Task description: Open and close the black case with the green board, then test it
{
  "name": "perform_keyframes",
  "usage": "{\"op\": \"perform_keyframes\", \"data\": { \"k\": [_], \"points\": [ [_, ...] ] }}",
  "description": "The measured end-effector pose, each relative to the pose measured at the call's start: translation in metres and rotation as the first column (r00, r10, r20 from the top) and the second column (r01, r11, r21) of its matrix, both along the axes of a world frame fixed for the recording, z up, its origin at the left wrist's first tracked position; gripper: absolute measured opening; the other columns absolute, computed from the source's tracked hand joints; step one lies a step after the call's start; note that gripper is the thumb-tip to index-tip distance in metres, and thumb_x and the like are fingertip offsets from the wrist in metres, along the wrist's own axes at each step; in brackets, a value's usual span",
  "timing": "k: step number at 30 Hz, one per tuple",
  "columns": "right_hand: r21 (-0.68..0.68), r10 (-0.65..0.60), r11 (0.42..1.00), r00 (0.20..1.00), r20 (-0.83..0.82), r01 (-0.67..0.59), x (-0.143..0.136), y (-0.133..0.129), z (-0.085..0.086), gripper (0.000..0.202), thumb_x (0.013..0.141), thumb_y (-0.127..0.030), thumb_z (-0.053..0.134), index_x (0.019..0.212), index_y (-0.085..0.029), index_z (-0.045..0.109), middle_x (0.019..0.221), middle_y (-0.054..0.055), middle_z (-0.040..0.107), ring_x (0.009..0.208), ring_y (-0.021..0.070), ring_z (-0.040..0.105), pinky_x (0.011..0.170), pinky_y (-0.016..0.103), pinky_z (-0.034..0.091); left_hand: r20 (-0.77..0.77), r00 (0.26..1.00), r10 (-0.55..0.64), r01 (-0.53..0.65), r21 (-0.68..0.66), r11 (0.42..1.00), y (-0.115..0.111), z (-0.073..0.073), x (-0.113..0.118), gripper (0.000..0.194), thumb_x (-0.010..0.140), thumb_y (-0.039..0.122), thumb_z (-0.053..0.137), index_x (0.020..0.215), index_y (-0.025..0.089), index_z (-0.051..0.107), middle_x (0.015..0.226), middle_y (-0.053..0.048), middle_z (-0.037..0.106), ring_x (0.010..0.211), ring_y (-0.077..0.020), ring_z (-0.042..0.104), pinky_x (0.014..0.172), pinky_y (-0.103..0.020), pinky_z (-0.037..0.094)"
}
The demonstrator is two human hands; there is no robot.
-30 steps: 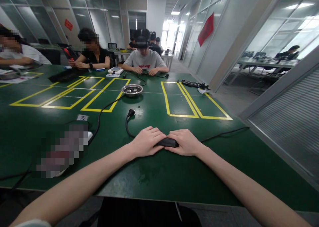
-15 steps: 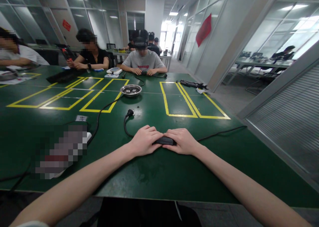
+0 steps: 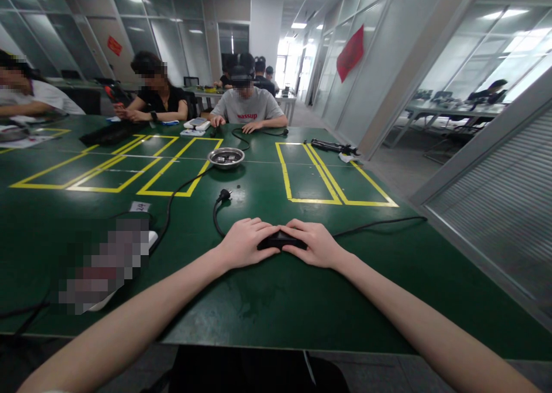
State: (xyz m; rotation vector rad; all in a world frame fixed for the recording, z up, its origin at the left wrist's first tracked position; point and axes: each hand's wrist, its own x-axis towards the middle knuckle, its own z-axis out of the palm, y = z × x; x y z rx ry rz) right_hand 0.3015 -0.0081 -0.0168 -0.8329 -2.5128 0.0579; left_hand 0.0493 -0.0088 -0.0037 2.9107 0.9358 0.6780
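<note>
A: How are the hands set?

B: Palms down, facing each other from either side. The left hand (image 3: 249, 243) and the right hand (image 3: 314, 245) are both clamped on one black brick (image 3: 281, 241), fingers curled over its far side and top, thumbs along the near side.

A: Do they touch?

B: They come very close at the middle; I can't tell whether the fingertips meet. A dark strip of the brick shows between them.

A: And the arms?

B: Bare forearms slant in from the lower corners, narrowing towards the brick like two sides of a triangle.

A: Where is the brick, exactly?

B: Between the hands, just above or on the surface (image 3: 267, 307); contact is hard to judge. It looks long, smooth and box-shaped, its ends covered by the hands.

A: What lies around it?

B: A thin black cord (image 3: 379, 225) trails out beyond the right hand. Past the left hand, a thicker one bends up to a rounded black plug (image 3: 224, 195) with metal pins.

A: Materials further off?

B: A round, shiny metal bowl (image 3: 226, 166) with small silvery pieces inside, and yellow tape (image 3: 284, 177) in long rectangles. The surface is green, glossy and faintly smudged.
</note>
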Motion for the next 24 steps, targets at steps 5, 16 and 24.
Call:
{"op": "perform_keyframes", "data": {
  "k": [5,16,24],
  "points": [
    [-0.167,-0.012,0.986,0.997,-0.077,-0.001,0.000,0.001,0.005,0.039,0.093,-0.038,0.069,0.127,-0.021,0.062,0.109,0.008,0.072,0.088,0.0220,0.071,0.077,0.033,0.057,-0.018,1.000,0.017,-0.018,-0.020,1.000,0.003,-0.001,-0.002,0.037,0.095,0.043,0.070,0.124,0.020,0.066,0.117,-0.007,0.077,0.100,-0.0238,0.071,0.086,-0.035,0.054],
    [-0.210,-0.208,0.968,0.913,-0.351,0.139,0.018,0.021,-0.003,0.039,0.094,-0.035,0.066,0.132,-0.028,0.071,0.119,0.008,0.071,0.105,0.0252,0.070,0.094,0.041,0.056,0.124,0.991,0.042,-0.053,0.092,0.994,0.008,0.001,-0.008,0.037,0.097,0.032,0.065,0.131,0.020,0.064,0.139,-0.012,0.067,0.126,-0.0288,0.060,0.105,-0.046,0.048],
    [-0.113,-0.562,0.735,0.508,-0.653,0.668,0.092,0.053,0.011,0.045,0.089,-0.044,0.065,0.124,-0.018,0.076,0.104,0.011,0.072,0.095,0.0265,0.067,0.085,0.040,0.056,0.056,0.998,0.037,-0.036,-0.017,0.999,0.008,-0.004,-0.009,0.015,0.098,0.030,0.063,0.101,0.021,0.074,0.099,-0.004,0.080,0.094,-0.0218,0.072,0.082,-0.034,0.054]
  ]
}}
